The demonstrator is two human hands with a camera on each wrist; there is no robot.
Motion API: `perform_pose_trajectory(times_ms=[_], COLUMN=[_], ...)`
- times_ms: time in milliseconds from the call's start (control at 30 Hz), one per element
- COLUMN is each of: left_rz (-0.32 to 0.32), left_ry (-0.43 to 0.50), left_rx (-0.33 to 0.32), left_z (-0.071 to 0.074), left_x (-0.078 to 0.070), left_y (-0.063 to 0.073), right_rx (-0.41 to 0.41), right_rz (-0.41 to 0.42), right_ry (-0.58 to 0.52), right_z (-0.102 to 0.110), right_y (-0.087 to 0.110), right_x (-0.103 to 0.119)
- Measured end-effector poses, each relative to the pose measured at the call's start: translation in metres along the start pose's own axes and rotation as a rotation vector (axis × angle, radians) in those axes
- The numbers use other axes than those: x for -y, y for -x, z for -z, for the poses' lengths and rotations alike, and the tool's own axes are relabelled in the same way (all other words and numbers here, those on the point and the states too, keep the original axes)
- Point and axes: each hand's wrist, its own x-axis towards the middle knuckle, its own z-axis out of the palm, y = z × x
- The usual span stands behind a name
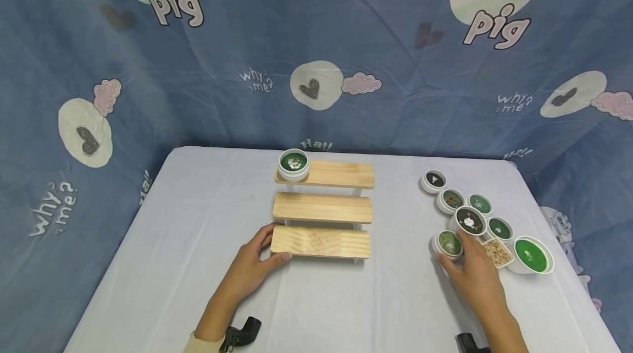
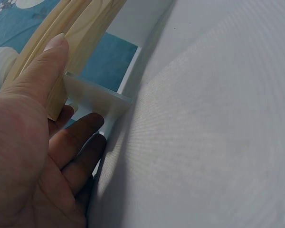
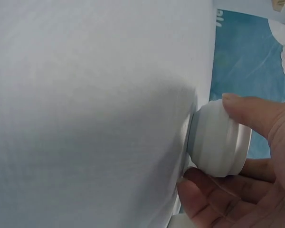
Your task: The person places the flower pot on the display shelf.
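A three-step wooden display rack stands at the middle of the table. My left hand grips the left end of its lowest step, thumb on the wood and fingers bent beneath, beside a translucent support. On the top step, at the left, sits a white cup with a dark green top. At the right, my right hand holds a small white cup with a mossy green top, thumb on one side and fingers on the other. In the right wrist view this cup stands at the table surface.
Several more cups cluster beyond the right hand, among them a dark-topped cup with a white figure. A square dish of tan bits and a larger bowl with bright green stand to the right. A blue printed cloth hangs behind the white table.
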Motion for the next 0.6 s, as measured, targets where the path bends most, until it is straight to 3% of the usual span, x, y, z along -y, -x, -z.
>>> perform_pose_trajectory(times_ms=[600], left_rz=[-0.019], left_ry=[-0.006], left_rx=[0.008], left_z=[0.0009], left_x=[-0.0001], left_y=[0.0003], right_rx=[0.124], right_rz=[-0.094], right_ry=[0.046], right_z=[0.0021], right_y=[-0.0044], right_x=[0.0015])
